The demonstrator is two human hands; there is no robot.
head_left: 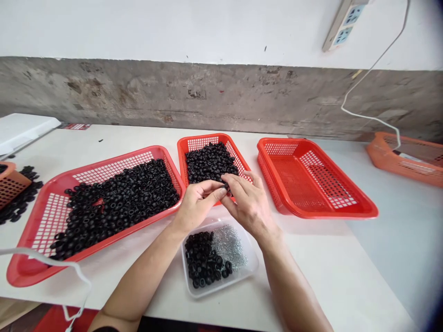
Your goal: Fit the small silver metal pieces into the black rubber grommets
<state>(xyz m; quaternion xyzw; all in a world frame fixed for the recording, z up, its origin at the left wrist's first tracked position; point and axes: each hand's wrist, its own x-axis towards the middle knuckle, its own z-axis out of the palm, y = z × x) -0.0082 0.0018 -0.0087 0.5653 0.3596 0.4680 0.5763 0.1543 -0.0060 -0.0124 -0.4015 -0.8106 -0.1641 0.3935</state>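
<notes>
My left hand (198,203) and my right hand (248,199) meet above the near edge of the middle red basket (183,159). Pinched between their fingertips is a small black ring-like part (226,186), mostly covered by the fingers. Below the hands stands a clear plastic box (221,288). Its left side holds loose black parts (204,263), and its right side small shiny silvery pieces (230,244) too tiny to make out. The middle basket is filled with similar black parts (209,161).
A larger red basket (34,269) with many black parts stands left. Right of my hands sits a red basket (290,184). Orange baskets lie at far left (15,182) and far right (391,159). A white cable (48,258) crosses the front left; a power strip (341,27) hangs above.
</notes>
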